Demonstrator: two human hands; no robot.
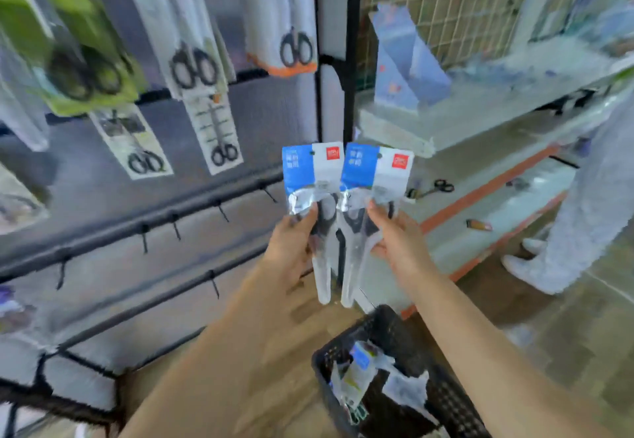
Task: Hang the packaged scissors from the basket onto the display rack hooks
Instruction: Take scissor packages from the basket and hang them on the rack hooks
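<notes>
My left hand grips one packaged pair of scissors with a blue and white card, held upright. My right hand grips a second, matching pack right beside it; the two packs touch at their edges. Both are held in front of the dark display rack, just right of its bare hooks. The black basket stands on the floor at lower right with more scissor packs inside.
Other scissor packs hang on the rack's upper rows at left. A white shelf unit with orange trim stands to the right, with loose scissors on it. A person in light clothing stands at far right.
</notes>
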